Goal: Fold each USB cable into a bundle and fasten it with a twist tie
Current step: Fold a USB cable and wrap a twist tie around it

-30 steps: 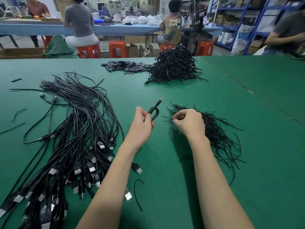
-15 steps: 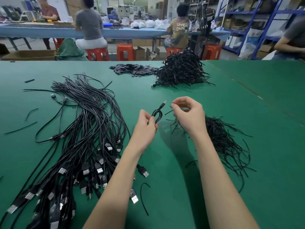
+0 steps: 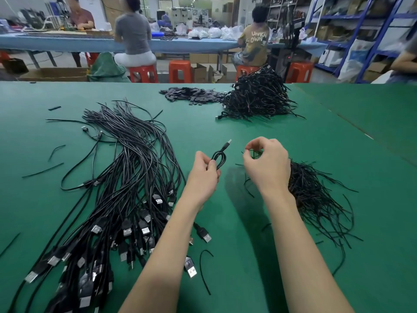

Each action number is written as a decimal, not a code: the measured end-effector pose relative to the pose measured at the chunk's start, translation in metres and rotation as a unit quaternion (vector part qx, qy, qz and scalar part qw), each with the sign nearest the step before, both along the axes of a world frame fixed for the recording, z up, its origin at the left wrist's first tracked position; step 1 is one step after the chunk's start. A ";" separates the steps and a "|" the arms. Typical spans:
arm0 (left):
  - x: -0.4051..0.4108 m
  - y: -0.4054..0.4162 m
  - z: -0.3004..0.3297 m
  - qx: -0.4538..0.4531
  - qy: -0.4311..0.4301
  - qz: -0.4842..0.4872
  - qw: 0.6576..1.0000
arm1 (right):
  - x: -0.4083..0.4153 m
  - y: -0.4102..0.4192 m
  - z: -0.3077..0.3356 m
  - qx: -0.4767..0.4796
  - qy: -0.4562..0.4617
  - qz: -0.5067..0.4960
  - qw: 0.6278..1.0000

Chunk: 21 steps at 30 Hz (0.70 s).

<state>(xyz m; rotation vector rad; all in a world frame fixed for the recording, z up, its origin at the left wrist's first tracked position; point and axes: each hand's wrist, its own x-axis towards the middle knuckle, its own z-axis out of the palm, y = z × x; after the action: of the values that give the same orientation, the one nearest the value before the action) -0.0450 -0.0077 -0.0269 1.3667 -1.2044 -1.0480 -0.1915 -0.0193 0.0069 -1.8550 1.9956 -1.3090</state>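
Note:
My left hand (image 3: 204, 175) grips a folded black USB cable (image 3: 220, 155) above the green table, its small plug pointing up and to the right. A short way to its right, my right hand (image 3: 267, 164) pinches a thin black twist tie (image 3: 253, 152) between thumb and forefinger, just over the near end of the twist tie pile (image 3: 316, 199). The two hands are apart. A big heap of loose USB cables (image 3: 126, 188) lies to the left, plugs toward me.
A mound of bundled cables (image 3: 257, 98) and a flat pile of small black parts (image 3: 191, 96) sit at the table's far side. Stray ties lie on the green table (image 3: 248, 279). People sit on orange stools at a blue bench beyond.
My right hand has risen from the tie pile with a tie pinched and moved toward the folded cable. My left hand has kept its hold on the cable.

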 end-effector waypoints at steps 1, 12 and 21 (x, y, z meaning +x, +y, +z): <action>0.001 0.000 0.000 0.001 -0.001 0.002 1.000 | -0.001 0.000 0.000 0.003 -0.012 -0.006 1.000; 0.001 0.000 0.003 0.014 0.021 -0.009 1.000 | 0.003 0.002 0.010 0.035 -0.440 0.122 0.889; 0.002 0.001 0.007 0.015 0.040 -0.005 0.999 | 0.007 0.002 0.004 0.088 -0.487 0.237 0.836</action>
<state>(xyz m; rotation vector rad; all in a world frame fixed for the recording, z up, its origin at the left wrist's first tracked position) -0.0434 -0.0072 -0.0198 1.3305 -1.1409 -1.1224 -0.1846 -0.0171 0.0105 -1.0827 0.9913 -1.4038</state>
